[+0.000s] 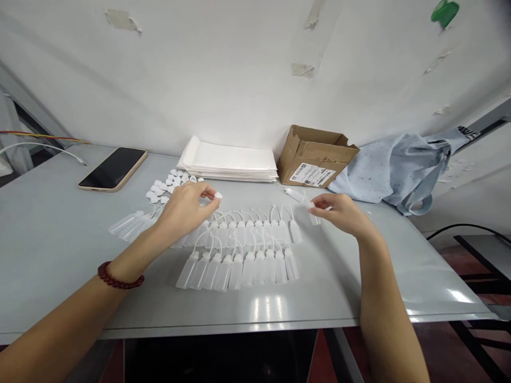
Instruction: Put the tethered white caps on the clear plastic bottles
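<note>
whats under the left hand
The left hand is above the end of a row of plastic bottles on the table; whatever lies right beneath the palm is covered by it and cannot be seen.

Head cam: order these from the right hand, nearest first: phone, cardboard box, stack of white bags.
From the right hand:
1. Cardboard box, at the back, just beyond the hand.
2. Stack of white bags, at the back, left of the box.
3. Phone, far left, lying flat.
</note>
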Tool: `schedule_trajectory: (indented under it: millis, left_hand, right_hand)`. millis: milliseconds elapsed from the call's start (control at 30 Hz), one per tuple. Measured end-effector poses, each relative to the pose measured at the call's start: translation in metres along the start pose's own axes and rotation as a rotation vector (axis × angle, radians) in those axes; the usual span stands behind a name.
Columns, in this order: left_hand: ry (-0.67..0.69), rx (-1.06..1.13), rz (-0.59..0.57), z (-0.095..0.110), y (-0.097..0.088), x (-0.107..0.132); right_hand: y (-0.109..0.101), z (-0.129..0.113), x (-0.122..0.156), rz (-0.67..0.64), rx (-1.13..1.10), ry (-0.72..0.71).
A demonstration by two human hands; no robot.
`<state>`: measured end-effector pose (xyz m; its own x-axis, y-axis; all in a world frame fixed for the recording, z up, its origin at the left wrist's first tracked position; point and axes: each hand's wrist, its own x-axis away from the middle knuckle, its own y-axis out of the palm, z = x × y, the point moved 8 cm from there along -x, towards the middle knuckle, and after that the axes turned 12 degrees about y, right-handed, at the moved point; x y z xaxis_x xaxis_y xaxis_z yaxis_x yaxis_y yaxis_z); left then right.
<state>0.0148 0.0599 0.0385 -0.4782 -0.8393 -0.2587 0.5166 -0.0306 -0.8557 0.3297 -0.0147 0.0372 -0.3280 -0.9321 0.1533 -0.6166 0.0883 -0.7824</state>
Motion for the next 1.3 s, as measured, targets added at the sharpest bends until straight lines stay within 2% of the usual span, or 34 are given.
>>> schedule_trajectory:
  millis: [100, 167, 300, 400, 533, 767, 933, 1300]
  left_hand:
    - [0.021, 0.176, -0.004, 0.018, 0.003, 0.007]
    - [0.052, 0.295, -0.022, 0.029, 0.005, 0.011]
    - [0.085, 0.481, -0.086, 0.041, 0.012, 0.017]
    - [0.076, 0.586, -0.134, 0.043, 0.020, 0.019]
    - [0.048, 0.721, -0.175, 0.044, 0.030, 0.022]
    - [0.066, 0.827, -0.210, 0.049, 0.038, 0.024]
    - [0.080, 0.836, -0.226, 0.052, 0.039, 0.025]
    - [0.107, 0.821, -0.305, 0.062, 0.042, 0.028]
  right_hand:
    - [-0.006, -0.012, 0.004, 0.086, -0.308, -0.079]
    - [0.003, -0.019, 0.006, 0.045, -0.503, -0.112]
    - [0.038, -0.036, 0.008, -0.210, -0.842, -0.138]
    - [0.066, -0.050, 0.017, -0.414, -0.945, -0.114]
    - [0.091, -0.066, 0.036, -0.570, -1.007, -0.064]
    - [0.110, -0.076, 0.053, -0.687, -1.018, 0.031]
    - [0.115, -0.074, 0.056, -0.687, -0.958, 0.049]
    - [0.117, -0.075, 0.060, -0.571, -0.741, 0.034]
